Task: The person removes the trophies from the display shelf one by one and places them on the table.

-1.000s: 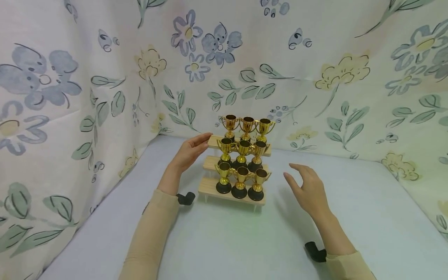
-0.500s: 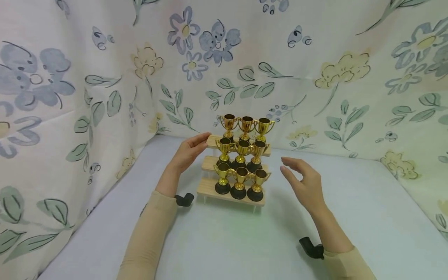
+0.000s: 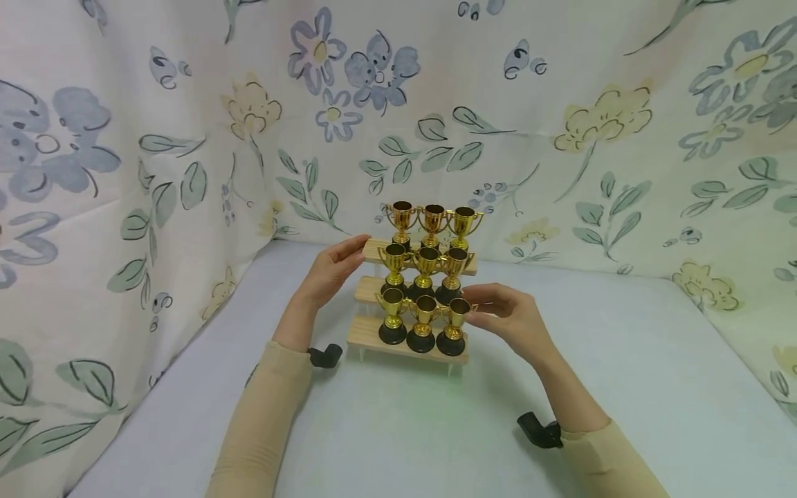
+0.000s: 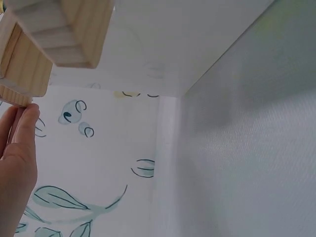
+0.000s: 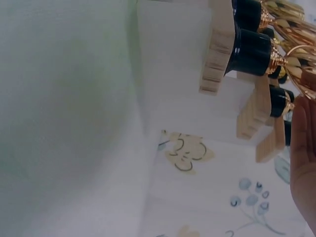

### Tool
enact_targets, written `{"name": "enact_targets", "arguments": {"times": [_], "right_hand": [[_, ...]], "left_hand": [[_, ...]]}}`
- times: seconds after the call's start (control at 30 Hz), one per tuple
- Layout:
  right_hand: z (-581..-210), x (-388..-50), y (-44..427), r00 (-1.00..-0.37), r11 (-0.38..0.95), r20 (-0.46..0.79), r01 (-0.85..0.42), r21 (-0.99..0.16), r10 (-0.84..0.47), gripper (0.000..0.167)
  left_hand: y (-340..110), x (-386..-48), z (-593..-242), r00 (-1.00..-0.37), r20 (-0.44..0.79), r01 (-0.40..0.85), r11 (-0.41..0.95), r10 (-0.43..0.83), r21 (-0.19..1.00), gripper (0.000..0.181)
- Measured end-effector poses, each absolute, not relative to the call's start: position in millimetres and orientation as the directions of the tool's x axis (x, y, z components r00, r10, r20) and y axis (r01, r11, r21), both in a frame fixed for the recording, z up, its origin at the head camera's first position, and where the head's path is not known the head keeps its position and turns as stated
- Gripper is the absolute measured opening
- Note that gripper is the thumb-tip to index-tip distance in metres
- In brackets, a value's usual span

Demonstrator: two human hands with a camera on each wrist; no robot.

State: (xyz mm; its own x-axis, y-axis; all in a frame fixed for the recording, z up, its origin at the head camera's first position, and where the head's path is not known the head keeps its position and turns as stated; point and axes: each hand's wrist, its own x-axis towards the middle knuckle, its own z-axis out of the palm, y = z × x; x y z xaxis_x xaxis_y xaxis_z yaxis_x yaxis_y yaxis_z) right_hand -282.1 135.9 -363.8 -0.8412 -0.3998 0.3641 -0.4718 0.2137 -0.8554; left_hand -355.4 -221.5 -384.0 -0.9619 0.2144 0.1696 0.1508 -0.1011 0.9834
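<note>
1. In the head view I am seeing the person's right hand (image 3: 512, 319) sitting at the front right cup (image 3: 455, 319), its thumb lying on the near side of the cup's outer edge and its fingers on the far side.
2. From here the thumb and fingers are showing a gap, with the cup's outer handle lying between them. I cannot tell whether they are pinching it; the right wrist view is cutting off most of the hand.
3. The left hand (image 3: 326, 273) is resting nearly straight fingers at the left end of the top board (image 3: 375, 250), and I am seeing no cup in that grip.
4. The front right cup is standing upright on the bottom board (image 3: 362, 332), just left of the right fingertips. Beyond it from that grip, the middle front cup (image 3: 424, 318) is standing just beside it, while the right cup of the middle row (image 3: 456, 264) is standing above and behind the fingertips.
5. I am reading the step in hand as taking hold of the front right cup, with the left hand probably steadying the boards.
6. By my judgement, the next move is calling for a gentle pinch, then a straight lift, sparing the neighbouring handles.
</note>
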Motion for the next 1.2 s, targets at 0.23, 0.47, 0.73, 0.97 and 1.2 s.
{"name": "enact_targets", "arguments": {"times": [0.23,0.47,0.73,0.97,1.2], "right_hand": [[-366.9,-281.1,134.8,-0.853,0.218,0.317,-0.432,-0.875,-0.416,0.040],[-369.0,-279.7,133.7,-0.866,0.258,0.286,-0.410,-0.875,-0.410,0.041],[-370.4,-279.8,131.3,-0.877,0.292,0.292,-0.415,-0.862,-0.383,0.039],[-372.5,-280.0,130.5,-0.883,0.316,0.301,-0.419,-0.851,-0.359,0.038],[-371.3,-277.3,132.3,-0.877,0.307,0.326,-0.437,-0.845,-0.353,0.035]], "left_hand": [[-221.0,-354.8,-383.7,-0.959,0.174,0.158,-0.087,0.222,0.984,0.052],[-220.6,-353.1,-381.5,-0.959,0.167,0.150,-0.088,0.229,0.985,0.053],[-220.3,-351.6,-381.0,-0.961,0.166,0.151,-0.083,0.221,0.985,0.054],[-219.4,-350.8,-380.3,-0.963,0.166,0.152,-0.082,0.213,0.985,0.053],[-220.9,-351.4,-381.8,-0.959,0.173,0.157,-0.088,0.224,0.984,0.053]]}}
